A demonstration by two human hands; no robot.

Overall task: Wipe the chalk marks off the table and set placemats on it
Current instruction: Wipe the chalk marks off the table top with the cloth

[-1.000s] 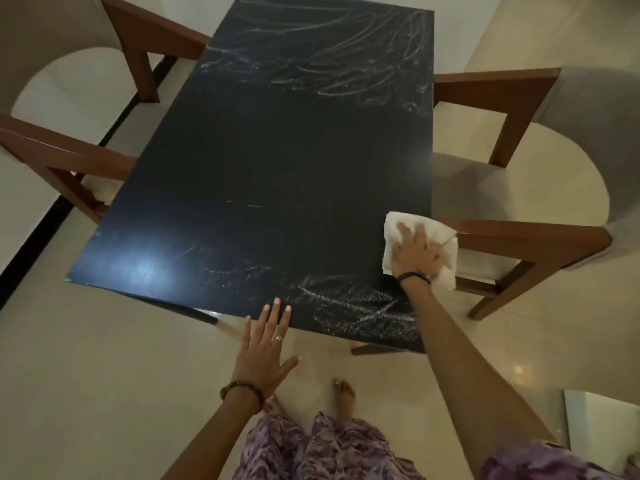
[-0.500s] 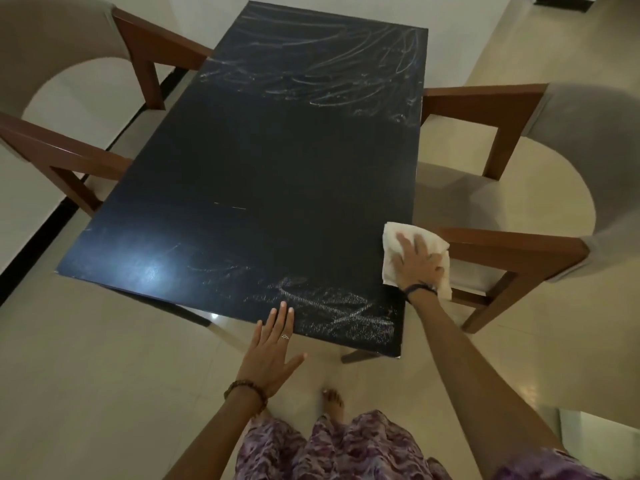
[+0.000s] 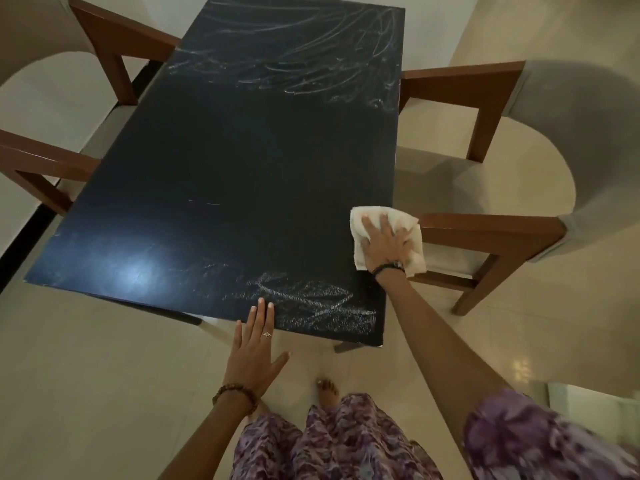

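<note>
A black table carries white chalk marks in two patches: scribbles at the far end and a dense patch at the near right corner. My right hand presses flat, fingers spread, on a white cloth at the table's right edge, just beyond the near patch. My left hand lies open with straight fingers, the fingertips resting on the table's near edge beside the near chalk patch. No placemats are in view.
A wooden chair with a pale cushioned seat stands tight against the table's right side, its near armrest beside the cloth. Another chair stands on the left. Pale tiled floor lies around me; my foot is under the table's near edge.
My right hand and the cloth have slid a little leftward onto the table at its right edge. My left hand stays at the near edge. The view has shifted slightly.
</note>
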